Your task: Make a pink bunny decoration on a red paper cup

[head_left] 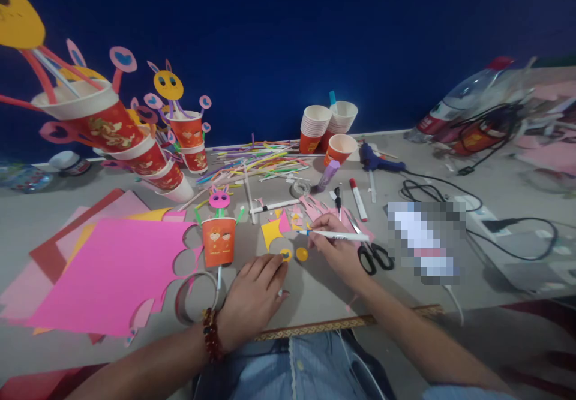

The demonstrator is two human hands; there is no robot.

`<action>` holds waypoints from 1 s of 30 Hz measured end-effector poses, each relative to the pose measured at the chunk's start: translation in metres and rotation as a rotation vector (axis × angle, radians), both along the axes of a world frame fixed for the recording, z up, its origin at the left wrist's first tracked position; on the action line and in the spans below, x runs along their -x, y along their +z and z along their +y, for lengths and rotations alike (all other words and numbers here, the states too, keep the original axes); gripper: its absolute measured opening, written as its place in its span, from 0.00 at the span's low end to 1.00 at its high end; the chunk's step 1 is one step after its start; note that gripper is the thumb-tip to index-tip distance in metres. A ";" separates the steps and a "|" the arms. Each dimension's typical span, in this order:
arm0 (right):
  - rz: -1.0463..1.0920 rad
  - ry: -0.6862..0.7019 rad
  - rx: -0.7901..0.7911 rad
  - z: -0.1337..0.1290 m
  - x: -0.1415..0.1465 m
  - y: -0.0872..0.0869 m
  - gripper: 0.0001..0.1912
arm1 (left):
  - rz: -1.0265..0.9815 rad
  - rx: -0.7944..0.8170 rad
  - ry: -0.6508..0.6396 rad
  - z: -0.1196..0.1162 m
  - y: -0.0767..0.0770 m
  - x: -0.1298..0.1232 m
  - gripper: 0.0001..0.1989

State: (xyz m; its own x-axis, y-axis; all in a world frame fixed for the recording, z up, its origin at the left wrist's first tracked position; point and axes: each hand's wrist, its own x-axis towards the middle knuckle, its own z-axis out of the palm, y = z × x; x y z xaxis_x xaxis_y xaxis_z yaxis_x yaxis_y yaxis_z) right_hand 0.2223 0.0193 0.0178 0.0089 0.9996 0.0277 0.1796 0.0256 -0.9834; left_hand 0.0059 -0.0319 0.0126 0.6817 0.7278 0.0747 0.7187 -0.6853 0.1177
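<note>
In the head view, my right hand (333,250) grips a white acrylic marker (344,236), its blue tip pointing left above the table. My left hand (256,289) lies flat, fingertips at the edge of a small yellow paper circle (285,255) that bears a blue heart. Just right of it lies a plain yellow paper circle (302,254). An orange paper cup (218,242) with a pink paper face and green straw arms is beyond my left hand. Yellow paper scraps (272,232) sit behind the circles. Black-handled scissors (375,257) rest beside my right hand.
Pink sheets (112,274) and a tape roll (197,298) lie at left, below stacked decorated cups (101,118). Behind are colourful straws (265,163), paper cups (315,127), a glue gun (380,161) and a red-capped marker (359,200). Cables (432,191) and a bottle (463,100) stand right.
</note>
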 end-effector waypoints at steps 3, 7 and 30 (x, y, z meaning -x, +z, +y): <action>-0.078 0.063 0.003 -0.003 -0.009 0.007 0.03 | 0.009 -0.006 -0.062 -0.005 0.002 -0.003 0.25; -0.098 0.117 -0.079 -0.007 -0.016 0.001 0.05 | 0.067 -0.020 -0.179 -0.008 0.008 -0.015 0.27; -0.219 0.177 -0.131 -0.009 -0.011 -0.012 0.06 | 0.090 -0.072 -0.146 -0.006 0.001 -0.031 0.26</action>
State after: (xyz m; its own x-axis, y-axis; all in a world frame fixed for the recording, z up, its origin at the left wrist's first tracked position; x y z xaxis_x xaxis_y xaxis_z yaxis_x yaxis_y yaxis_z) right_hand 0.2334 0.0108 0.0054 -0.1858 0.9727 0.1387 0.3679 0.1998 -0.9082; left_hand 0.0371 -0.0376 0.0136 0.7859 0.6158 0.0569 0.6166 -0.7873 0.0043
